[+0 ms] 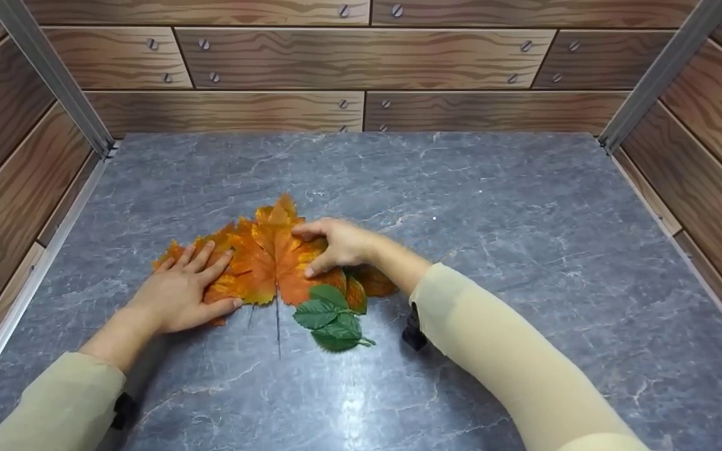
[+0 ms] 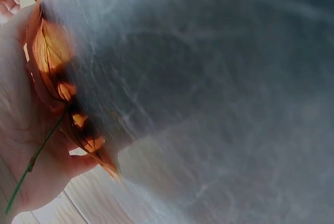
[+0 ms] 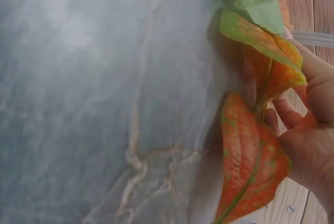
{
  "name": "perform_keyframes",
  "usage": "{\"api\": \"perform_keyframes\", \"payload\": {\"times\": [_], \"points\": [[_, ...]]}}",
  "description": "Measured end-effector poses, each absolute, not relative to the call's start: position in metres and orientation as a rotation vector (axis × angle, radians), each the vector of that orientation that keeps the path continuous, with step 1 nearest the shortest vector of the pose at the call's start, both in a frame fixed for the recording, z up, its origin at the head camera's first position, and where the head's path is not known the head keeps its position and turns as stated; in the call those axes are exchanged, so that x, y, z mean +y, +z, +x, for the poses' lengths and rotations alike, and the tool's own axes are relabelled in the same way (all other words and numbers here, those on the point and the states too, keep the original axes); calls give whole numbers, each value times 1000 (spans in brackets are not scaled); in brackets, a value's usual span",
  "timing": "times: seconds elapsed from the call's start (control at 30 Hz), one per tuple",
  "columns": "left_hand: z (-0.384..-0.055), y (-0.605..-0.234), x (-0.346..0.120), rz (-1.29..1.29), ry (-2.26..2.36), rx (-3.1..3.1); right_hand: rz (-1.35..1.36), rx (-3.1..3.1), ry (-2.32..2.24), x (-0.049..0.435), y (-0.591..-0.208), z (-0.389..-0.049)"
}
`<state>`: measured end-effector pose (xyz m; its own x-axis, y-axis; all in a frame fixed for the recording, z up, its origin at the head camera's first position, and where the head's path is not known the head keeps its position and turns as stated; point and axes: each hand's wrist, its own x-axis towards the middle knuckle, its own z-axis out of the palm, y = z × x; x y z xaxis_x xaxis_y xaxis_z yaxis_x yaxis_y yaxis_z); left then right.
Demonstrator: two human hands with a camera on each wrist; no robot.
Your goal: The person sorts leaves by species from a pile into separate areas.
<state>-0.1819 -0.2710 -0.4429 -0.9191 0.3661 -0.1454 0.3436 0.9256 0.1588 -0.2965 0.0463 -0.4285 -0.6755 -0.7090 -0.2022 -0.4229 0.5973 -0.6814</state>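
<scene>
A large orange maple leaf [image 1: 267,263] with a thin dark stem lies atop a cluster of artificial autumn leaves. My left hand [image 1: 176,294] rests with spread fingers on the cluster's left part; the left wrist view shows an orange leaf [image 2: 52,51] and a green stem [image 2: 36,156] by that palm. On the maple leaf's right side, my right hand [image 1: 345,244] touches with thumb and forefinger held apart. Under and beside it are reddish-orange leaves [image 3: 253,161] with green flecks. A sprig of green leaves [image 1: 333,319] lies below that hand.
The grey marbled tabletop [image 1: 524,207] surrounds the leaves. Wood-patterned panels [image 1: 361,59] stand at the back and both sides, with metal posts [image 1: 668,75] at the rear corners.
</scene>
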Motion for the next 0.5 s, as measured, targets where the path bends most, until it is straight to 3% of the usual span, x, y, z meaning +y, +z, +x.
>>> {"api": "perform_keyframes", "payload": {"times": [0.5], "points": [[-181,-444,-271,538,184,2914,-887,2409,-836,41,-434,-290]]}}
